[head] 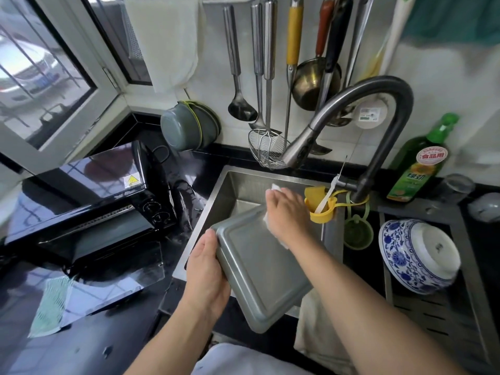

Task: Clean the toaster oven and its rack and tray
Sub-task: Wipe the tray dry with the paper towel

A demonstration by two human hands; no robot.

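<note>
The grey baking tray is held tilted over the steel sink, its underside facing me. My left hand grips the tray's left edge. My right hand presses a white cloth against the tray's far right corner; only bits of the cloth show around the hand. The black toaster oven stands on the counter to the left with its glass door folded down open. The rack is not visible.
The curved faucet arches over the sink's back right. A yellow holder hangs beside my right hand. A blue-and-white bowl lies on the drainer at right. A green striped cloth lies front left. Utensils hang on the wall.
</note>
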